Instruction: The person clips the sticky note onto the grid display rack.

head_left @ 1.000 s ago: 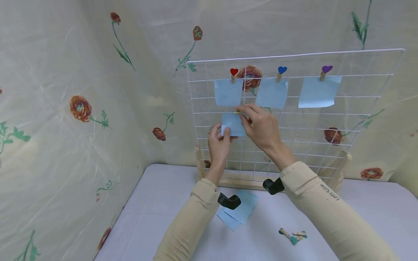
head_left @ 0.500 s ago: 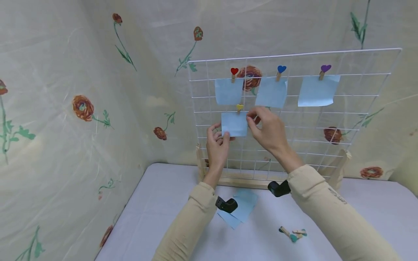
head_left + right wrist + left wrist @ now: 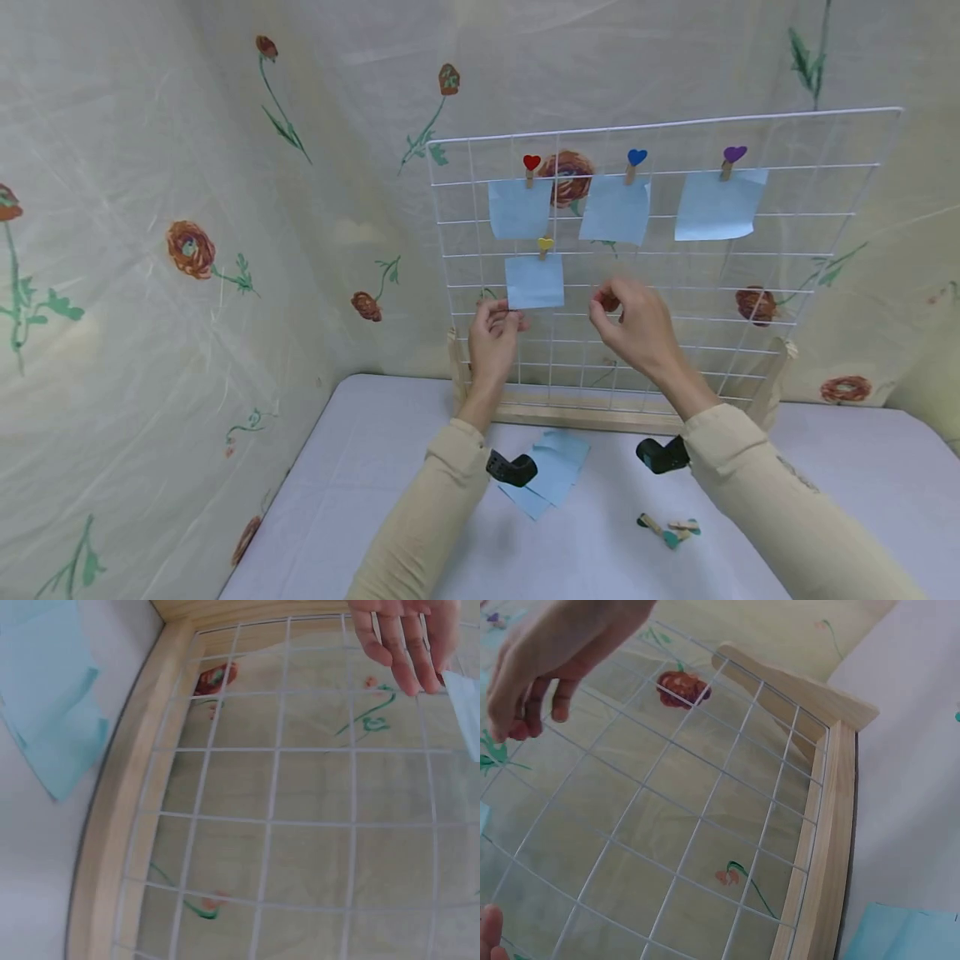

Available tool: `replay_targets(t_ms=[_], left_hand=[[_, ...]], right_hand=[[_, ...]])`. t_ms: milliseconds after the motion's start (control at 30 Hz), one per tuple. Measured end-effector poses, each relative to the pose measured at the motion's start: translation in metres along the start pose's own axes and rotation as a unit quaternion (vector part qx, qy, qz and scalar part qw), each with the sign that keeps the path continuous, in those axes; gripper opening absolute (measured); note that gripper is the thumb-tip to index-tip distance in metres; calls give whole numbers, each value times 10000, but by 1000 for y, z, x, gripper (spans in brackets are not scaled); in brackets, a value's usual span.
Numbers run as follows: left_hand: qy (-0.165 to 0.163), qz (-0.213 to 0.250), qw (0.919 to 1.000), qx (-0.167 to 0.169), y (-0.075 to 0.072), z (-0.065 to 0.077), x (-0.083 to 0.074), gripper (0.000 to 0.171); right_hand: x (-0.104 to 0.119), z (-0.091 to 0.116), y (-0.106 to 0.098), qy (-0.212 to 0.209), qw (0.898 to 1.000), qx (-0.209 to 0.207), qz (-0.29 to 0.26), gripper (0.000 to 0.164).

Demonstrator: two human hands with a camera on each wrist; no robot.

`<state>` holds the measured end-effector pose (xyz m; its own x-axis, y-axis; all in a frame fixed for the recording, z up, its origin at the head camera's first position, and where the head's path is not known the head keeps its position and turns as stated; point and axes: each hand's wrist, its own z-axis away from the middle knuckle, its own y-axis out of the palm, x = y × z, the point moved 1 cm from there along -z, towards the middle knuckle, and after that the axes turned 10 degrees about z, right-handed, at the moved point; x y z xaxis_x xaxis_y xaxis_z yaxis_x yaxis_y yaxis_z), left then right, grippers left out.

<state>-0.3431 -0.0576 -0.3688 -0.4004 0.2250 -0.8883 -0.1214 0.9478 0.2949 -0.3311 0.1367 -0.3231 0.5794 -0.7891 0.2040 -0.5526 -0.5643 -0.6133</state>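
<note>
A light blue paper sheet [image 3: 534,283] hangs on the white wire grid [image 3: 585,342] under a clothespin with a yellow heart [image 3: 544,245]. My left hand [image 3: 493,333] is at the sheet's lower left corner. In the right wrist view, the left hand's extended fingers [image 3: 403,671] come close to the paper's edge [image 3: 465,712]. To the right of the sheet, my right hand [image 3: 633,321] hovers before the grid, holding nothing. Its fingers are loosely bent in the left wrist view [image 3: 560,697].
Three blue sheets hang above on red [image 3: 531,162], blue [image 3: 637,157] and purple [image 3: 734,154] heart clothespins. The grid stands in a wooden base [image 3: 585,415]. On the table lie loose blue sheets [image 3: 555,467] and several green-tipped clothespins [image 3: 670,533].
My right hand let go of the yellow-heart clothespin and moved right and down. My left hand's thumb came off the front of the sheet, and that hand lowered slightly. The sheet stays hanging.
</note>
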Motion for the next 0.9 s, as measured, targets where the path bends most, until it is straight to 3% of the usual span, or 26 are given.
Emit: replay_targets(t_ms=[233, 367, 567, 900], left_hand=[[-169, -372, 9991, 128, -2, 14, -13, 22], [-222, -427, 9984, 295, -5, 17, -13, 26], [-180, -494, 9977, 426, -10, 16, 5, 27], [-347, -645, 9966, 367, -14, 22, 17, 25]], right_hand=[[-14, 25, -2, 452, 9989, -107, -52, 4], [-21, 37, -3, 577, 9983, -51, -63, 5], [-30, 54, -5, 639, 9978, 57, -180, 6], [-41, 79, -9, 935, 9947, 405, -130, 4]])
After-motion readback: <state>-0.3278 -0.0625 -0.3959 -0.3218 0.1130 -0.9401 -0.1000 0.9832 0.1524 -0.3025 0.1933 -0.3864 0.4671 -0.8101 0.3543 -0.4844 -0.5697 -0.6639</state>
